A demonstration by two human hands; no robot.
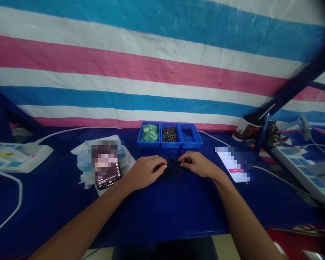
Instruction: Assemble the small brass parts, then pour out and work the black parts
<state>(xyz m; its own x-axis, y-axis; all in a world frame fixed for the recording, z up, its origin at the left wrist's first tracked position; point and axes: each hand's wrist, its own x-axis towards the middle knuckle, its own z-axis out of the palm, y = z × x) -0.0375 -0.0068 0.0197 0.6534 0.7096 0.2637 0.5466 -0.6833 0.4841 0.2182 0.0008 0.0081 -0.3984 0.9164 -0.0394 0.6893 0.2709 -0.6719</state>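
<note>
Between my hands a loose pile of small, thin black pieces (174, 171) lies on the blue tabletop; their exact kind is too dark to tell. My left hand (146, 172) is at the pile's left edge, thumb and fingertips pinched together. At its right edge, my right hand (198, 164) has its fingers curled in toward the thumb. Whatever either pinch holds is too small to make out. Just beyond stand three joined blue bins: the left bin (139, 143) has green-and-clear packets, the middle bin (169, 145) small brass-and-black parts, the right bin (197, 139) some black pieces.
A lit phone (109, 178) rests on plastic wrapping left of my left forearm. Another phone (237, 169) lies on the right. Power strips (40, 159) (300, 168) with white cables flank the table. A cup (245, 130) stands back right, before a striped sheet (151, 72).
</note>
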